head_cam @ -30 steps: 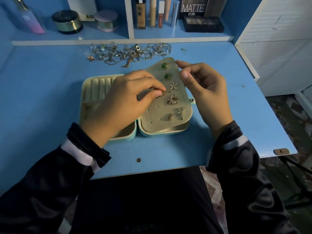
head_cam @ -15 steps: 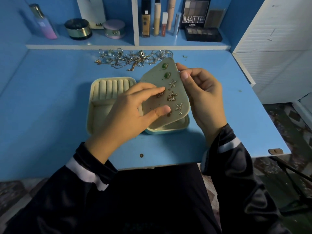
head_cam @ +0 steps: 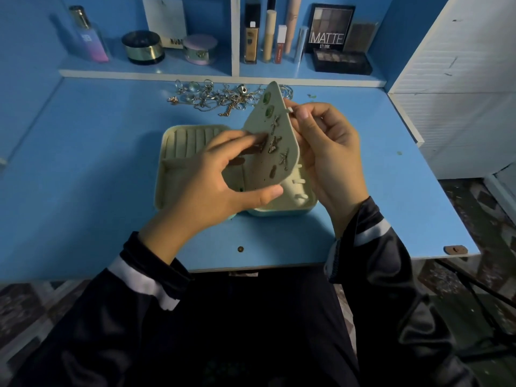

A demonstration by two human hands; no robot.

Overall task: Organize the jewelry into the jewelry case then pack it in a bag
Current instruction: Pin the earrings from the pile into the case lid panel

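Observation:
The open jewelry case (head_cam: 187, 141) lies on the blue desk, cream inside with ring slots at its left. Its earring flap (head_cam: 261, 169) is lifted up on edge above the case's right half, with green studs and several sparkly earrings pinned to it. My left hand (head_cam: 212, 177) holds the flap's lower left, thumb under its bottom edge, fingers on its face. My right hand (head_cam: 326, 152) is behind the flap's right edge, fingertips pinching at a small white earring back near the top. A tangle of chains and rings (head_cam: 220, 97) lies on the desk behind the case.
A shelf at the back holds a perfume bottle (head_cam: 89, 34), round jars (head_cam: 142, 47), makeup tubes (head_cam: 269, 34) and a MATTE palette (head_cam: 331, 29). A white cabinet (head_cam: 460, 79) stands at the right. The desk's front edge (head_cam: 251, 268) is near my lap.
The earring flap has been raised from lying flat on the case to standing up on edge. Both hands rose with it, and my right fingers moved behind its top edge.

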